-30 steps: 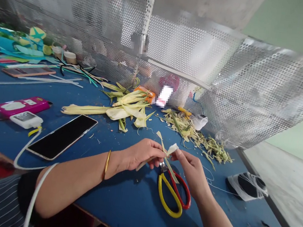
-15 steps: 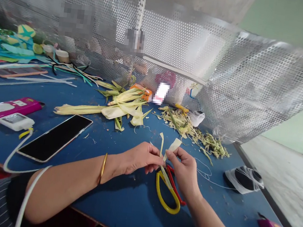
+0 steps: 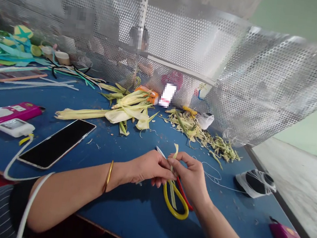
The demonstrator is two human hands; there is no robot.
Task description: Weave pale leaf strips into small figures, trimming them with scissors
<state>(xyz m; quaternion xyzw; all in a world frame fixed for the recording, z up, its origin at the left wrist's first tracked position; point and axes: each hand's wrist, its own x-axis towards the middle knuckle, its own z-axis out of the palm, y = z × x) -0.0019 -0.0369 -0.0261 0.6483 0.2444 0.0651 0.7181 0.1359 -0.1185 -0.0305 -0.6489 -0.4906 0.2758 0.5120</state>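
My left hand [image 3: 150, 167] is closed, pinching a pale corn husk strip [image 3: 176, 150] between thumb and fingers. My right hand [image 3: 191, 172] meets it fingertip to fingertip and pinches the same husk piece; the fingers partly hide it. One end of the strip points up above the hands, and a tail hangs below over the scissors [image 3: 174, 214]. Those scissors, with one yellow and one red handle loop, lie on the blue table under my hands, their blade tip showing past my left hand. Beyond lies a bundle of corn husks [image 3: 121, 114].
Trimmed husk scraps [image 3: 197, 133] lie heaped at the back right. A thread spool [image 3: 255, 185] sits near the right edge, its white thread running toward my hands. A black phone [image 3: 58, 144] and a white corded device [image 3: 16, 127] are at left. A perforated metal screen [image 3: 185, 38] stands behind.
My right hand has moved slightly left and up, closer to my left hand. The wide husk end that stood up between the hands is now folded down or hidden; one narrow end shows above.
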